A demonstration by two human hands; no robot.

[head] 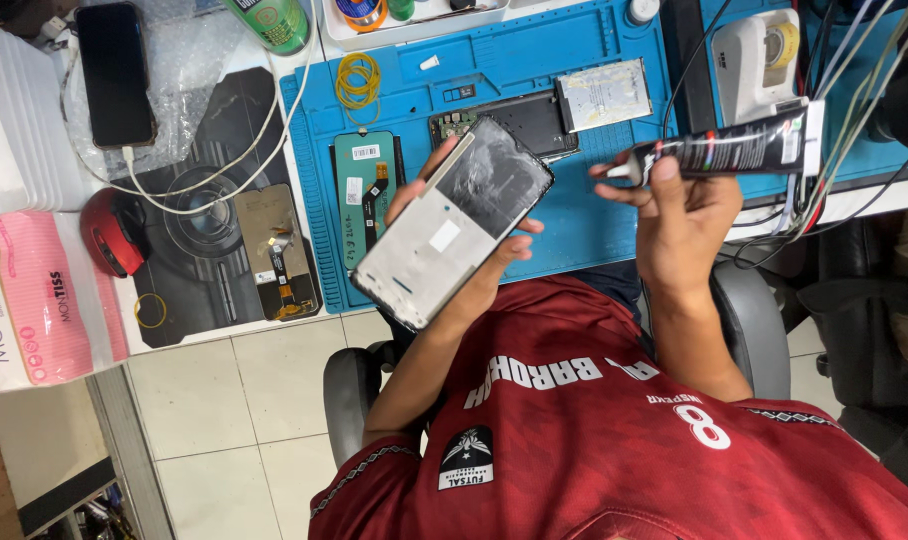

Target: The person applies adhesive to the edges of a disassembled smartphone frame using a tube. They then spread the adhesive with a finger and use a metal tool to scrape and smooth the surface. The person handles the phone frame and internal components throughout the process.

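A person in a red jersey sits on a grey-armed chair; the picture appears upside down. The hand on the picture's left, taken to be the person's left hand, is clamped around a phone frame, tilted, glass cracked at its far end; the right hand is closed on a black glue tube, nozzle pointing towards the frame, just apart from it. Beyond lie a blue work mat, an opened phone body, a green-backed screen part, a red mouse and a black phone.

one phone frame, one glue tube, two spare screens
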